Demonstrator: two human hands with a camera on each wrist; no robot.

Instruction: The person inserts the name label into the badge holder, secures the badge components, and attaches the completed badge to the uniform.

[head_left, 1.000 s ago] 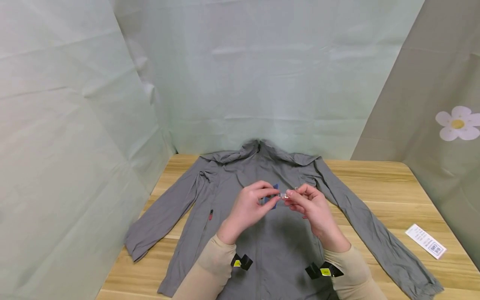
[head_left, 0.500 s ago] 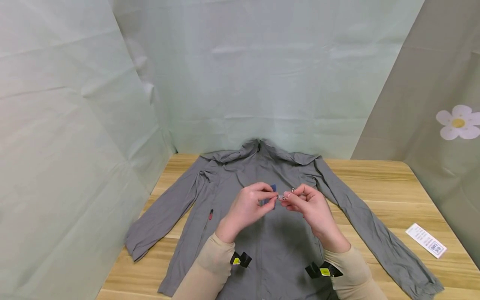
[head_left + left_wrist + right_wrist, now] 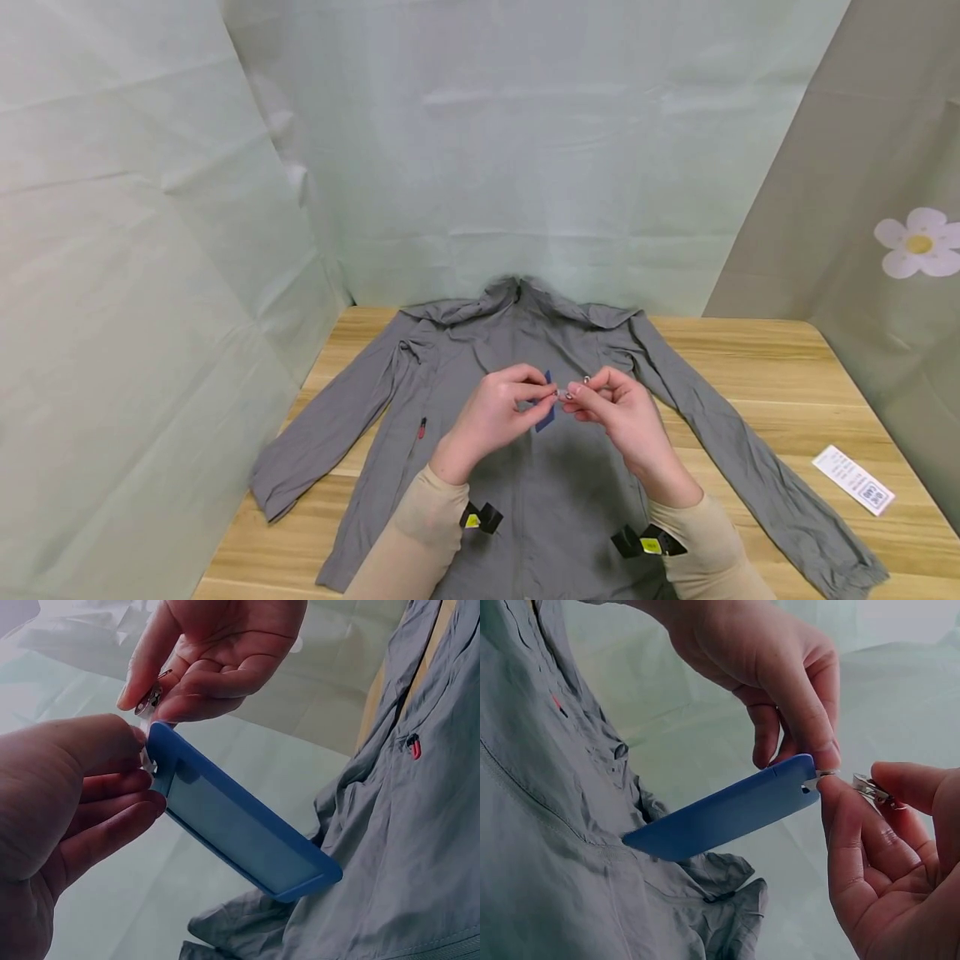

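Observation:
Above a grey jacket (image 3: 480, 467) my two hands hold a blue badge holder with a clip. My left hand (image 3: 495, 412) pinches the short pale strap at the holder's slotted end. The badge holder (image 3: 240, 817) has a blue frame around a pale panel and hangs tilted down in the left wrist view. Between thumb and fingers, my right hand (image 3: 626, 417) pinches the shiny metal badge clip (image 3: 871, 790) at the strap's other end. Fingertips partly hide the strap, and whether its snap is fastened cannot be told.
The jacket lies spread front up on a wooden table (image 3: 750, 358), sleeves out to both sides. A white printed tag (image 3: 853, 480) lies at the right. Pale cloth walls (image 3: 540, 150) stand behind and at the left.
The blue badge holder has turned and now shows as a narrow slanted strip in the head view. The right fingers have shifted slightly left with the clip; the left hand has barely moved.

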